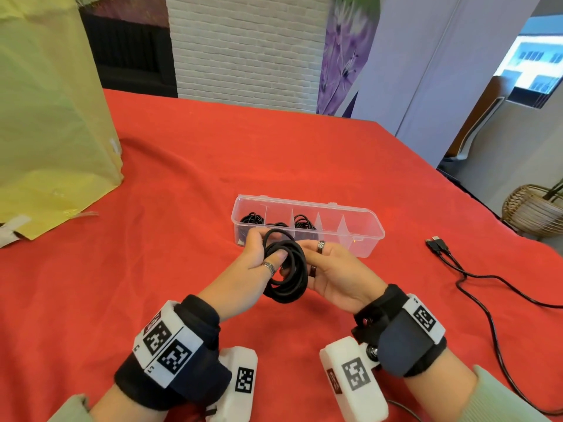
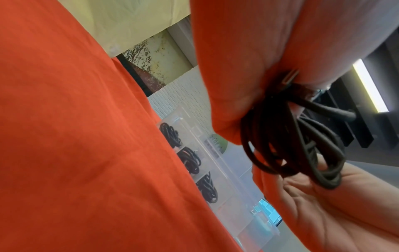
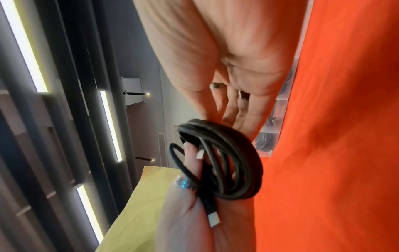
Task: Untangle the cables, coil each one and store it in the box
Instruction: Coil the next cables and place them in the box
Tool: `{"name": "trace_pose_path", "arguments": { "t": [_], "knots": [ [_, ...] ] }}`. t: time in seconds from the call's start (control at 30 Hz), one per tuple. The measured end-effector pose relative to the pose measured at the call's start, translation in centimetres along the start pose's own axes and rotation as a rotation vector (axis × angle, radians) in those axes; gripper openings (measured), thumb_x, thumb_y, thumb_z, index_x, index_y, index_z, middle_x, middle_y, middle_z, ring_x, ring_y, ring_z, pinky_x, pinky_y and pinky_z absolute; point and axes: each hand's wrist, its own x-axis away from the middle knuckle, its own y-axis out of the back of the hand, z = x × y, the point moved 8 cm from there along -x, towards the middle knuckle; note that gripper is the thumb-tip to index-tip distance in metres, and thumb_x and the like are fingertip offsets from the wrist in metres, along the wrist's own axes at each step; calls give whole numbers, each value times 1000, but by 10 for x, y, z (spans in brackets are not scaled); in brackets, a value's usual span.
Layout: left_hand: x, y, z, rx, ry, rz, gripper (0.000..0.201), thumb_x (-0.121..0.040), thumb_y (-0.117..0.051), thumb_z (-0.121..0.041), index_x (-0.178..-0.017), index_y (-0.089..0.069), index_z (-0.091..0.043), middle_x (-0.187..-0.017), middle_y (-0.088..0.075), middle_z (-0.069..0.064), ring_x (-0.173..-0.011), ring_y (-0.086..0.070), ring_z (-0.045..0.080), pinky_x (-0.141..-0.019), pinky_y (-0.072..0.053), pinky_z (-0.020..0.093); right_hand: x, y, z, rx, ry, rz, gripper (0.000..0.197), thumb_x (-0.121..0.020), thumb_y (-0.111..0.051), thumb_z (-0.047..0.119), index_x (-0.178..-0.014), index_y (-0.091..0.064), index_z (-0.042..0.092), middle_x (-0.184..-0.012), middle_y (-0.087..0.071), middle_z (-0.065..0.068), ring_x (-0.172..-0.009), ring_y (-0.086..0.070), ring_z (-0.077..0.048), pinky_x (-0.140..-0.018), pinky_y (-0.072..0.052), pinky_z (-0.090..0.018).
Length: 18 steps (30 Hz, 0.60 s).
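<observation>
Coil (image 1: pixel 285 269) before box (image 1: pixel 370 239), loose cable (image 1: pixel 475 287) right

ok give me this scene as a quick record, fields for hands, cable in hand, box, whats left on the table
left hand: grips the coil, thumb pushed through its loops
right hand: fingers straight, steadying the far side of the coil
coil: black cable wound into a ring, held above the cloth, just in front of the box
box: clear, lid off, with dividers; three compartments at its left end hold black coils, the right ones look empty
loose cable: black, uncoiled, on the red cloth to the right
yellow bag: far left
</observation>
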Motion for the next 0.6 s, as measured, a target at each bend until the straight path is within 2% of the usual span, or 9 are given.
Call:
{"name": "trace_pose_path", "arguments": {
  "t": [0.07, 0.13, 0.2, 0.27, 0.33, 0.37, 0.43, 0.53, 0.6],
  "knots": [
    [0, 1, -2, -25, -15, 0, 14, -98, -39, -17, -111, -40, -22, -107, -53, -7, -94, -48, -6, -82, -38, 6, 0, 0, 1, -24, 2, -25, 25, -88, -57, 8, -111, -62, 2, -82, -64, -12, -70, -57, -19, -60, -55, -23],
    [0, 1, -3, -52, -29, -4, 17, -98, -39, -17, -115, -38, -17, -107, -53, -4, -95, -48, -2, -84, -39, 9, 2, -3, 4, -31, 15, -39, 27, -93, -53, 11, -120, -56, 5, -87, -65, -14, -68, -62, -21, -60, -55, -26],
    [-1, 2, 0, -68, -22, -16, 21, -98, -40, -17, -117, -36, -10, -108, -54, 2, -95, -48, 3, -86, -41, 18, 7, -8, 10, -24, 37, -35, 24, -95, -50, 24, -116, -50, 11, -83, -68, -11, -65, -66, -22, -62, -56, -28],
    [-2, 4, 0, -59, -14, -42, 24, -98, -40, -15, -121, -35, -8, -109, -54, 5, -93, -48, 3, -82, -41, 15, 13, -15, 16, 49, 83, -3, 34, -86, -62, 30, -111, -42, 19, -86, -69, -11, -69, -66, -23, -70, -55, -30],
    [-2, 7, -2, -36, -18, -66, 28, -98, -38, -11, -125, -33, -18, -104, -55, -2, -90, -50, -1, -76, -40, 8, 16, -21, 21, 232, 144, 34, 50, -76, -76, 10, -107, -39, 23, -91, -69, -13, -77, -64, -23, -78, -51, -34],
    [-1, 9, -2, -47, -18, -75, 31, -98, -37, -11, -125, -31, -24, -99, -54, -4, -88, -50, 0, -75, -40, 8, 18, -25, 22, 339, 168, 52, 52, -75, -74, -1, -105, -40, 24, -91, -68, -13, -79, -62, -22, -79, -50, -34],
    [-1, 11, -5, -87, -36, -83, 29, -98, -37, -12, -121, -35, -29, -96, -54, -6, -86, -50, 1, -75, -39, 12, 20, -31, 26, 471, 222, 54, 42, -78, -67, -9, -100, -47, 21, -84, -64, -10, -76, -57, -17, -75, -47, -29],
    [1, 14, -9, -89, -77, -95, 25, -98, -38, -8, -106, -44, -31, -97, -54, -11, -81, -48, -8, -75, -39, 14, 22, -36, 36, 482, 298, 12, 25, -85, -60, -6, -94, -54, 17, -75, -65, -5, -64, -58, -7, -65, -44, -13],
    [2, 15, -10, -65, -74, -102, 23, -98, -37, -7, -103, -47, -27, -91, -54, -10, -70, -47, -10, -70, -39, 12, 23, -39, 41, 550, 349, -18, 21, -86, -58, -4, -93, -55, 16, -65, -64, 7, -56, -56, 0, -60, -41, -9]
  ]
}}
